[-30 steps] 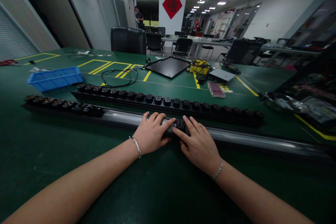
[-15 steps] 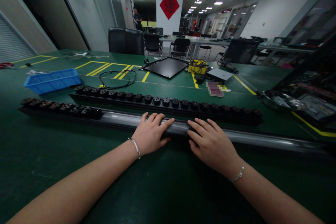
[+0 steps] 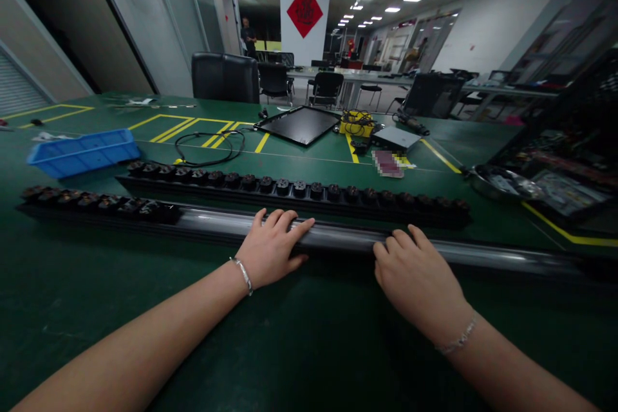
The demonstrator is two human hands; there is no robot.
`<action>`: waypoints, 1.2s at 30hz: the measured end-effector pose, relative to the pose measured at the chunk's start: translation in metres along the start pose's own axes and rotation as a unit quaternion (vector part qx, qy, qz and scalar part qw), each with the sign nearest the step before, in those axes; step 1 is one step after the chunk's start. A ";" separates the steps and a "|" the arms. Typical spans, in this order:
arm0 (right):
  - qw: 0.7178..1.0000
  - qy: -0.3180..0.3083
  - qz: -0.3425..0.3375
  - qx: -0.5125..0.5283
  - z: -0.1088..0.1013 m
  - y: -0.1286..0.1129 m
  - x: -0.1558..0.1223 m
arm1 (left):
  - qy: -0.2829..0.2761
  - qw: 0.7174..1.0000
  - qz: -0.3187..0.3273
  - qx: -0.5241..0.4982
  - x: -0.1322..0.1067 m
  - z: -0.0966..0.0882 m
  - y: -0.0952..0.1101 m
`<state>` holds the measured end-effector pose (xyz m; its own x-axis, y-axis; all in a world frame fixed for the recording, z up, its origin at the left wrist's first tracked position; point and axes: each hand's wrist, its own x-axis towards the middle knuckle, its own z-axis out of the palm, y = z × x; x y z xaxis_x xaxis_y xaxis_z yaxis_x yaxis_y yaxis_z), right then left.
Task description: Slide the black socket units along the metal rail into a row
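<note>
A long metal rail [image 3: 338, 239] lies across the green table [image 3: 290, 347] in front of me, with a row of black sockets [image 3: 96, 203] fitted at its left end. My left hand [image 3: 273, 248] lies flat on the rail's middle with its fingers stretched out. My right hand [image 3: 418, 277] rests on the rail further right, its fingers bent and close together over the near edge. What lies under those fingers is hidden. Behind the rail runs a second strip [image 3: 299, 190] filled with black sockets along its whole length.
A blue bin [image 3: 82, 151] stands at the left, a looped black cable [image 3: 203, 148] behind the strips. A black panel [image 3: 299, 125], a yellow item [image 3: 357, 122] and a grey box [image 3: 398, 137] lie mid-table, a metal bowl [image 3: 502, 183] at the right. A person [image 3: 248, 35] stands far off.
My right hand has slid to the right along the rail, away from my left hand. The small black socket it touched a second ago no longer shows. My left hand stays put.
</note>
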<state>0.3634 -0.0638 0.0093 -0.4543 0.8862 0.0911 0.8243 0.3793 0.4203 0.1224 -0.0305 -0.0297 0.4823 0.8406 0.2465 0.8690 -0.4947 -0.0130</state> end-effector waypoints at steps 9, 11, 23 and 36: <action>0.989 -0.136 0.059 0.002 -0.011 0.011 -0.002 | 0.002 1.000 0.001 -0.002 0.000 -0.001 0.000; 0.986 -0.152 0.061 0.009 -0.014 0.016 -0.003 | 0.003 1.000 0.001 -0.001 0.000 0.000 -0.001; 0.893 -0.325 0.299 0.088 0.007 0.084 0.007 | 0.004 1.000 0.001 -0.005 0.000 -0.002 0.000; 0.831 -0.306 0.446 0.129 0.040 0.164 -0.011 | 0.000 1.000 0.000 -0.009 0.000 -0.002 0.000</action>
<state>0.5176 -0.0009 0.0408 0.5679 0.7849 -0.2477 0.8221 -0.5260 0.2179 0.1227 -0.0310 -0.0275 0.4826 0.8403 0.2470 0.8665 -0.4992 0.0052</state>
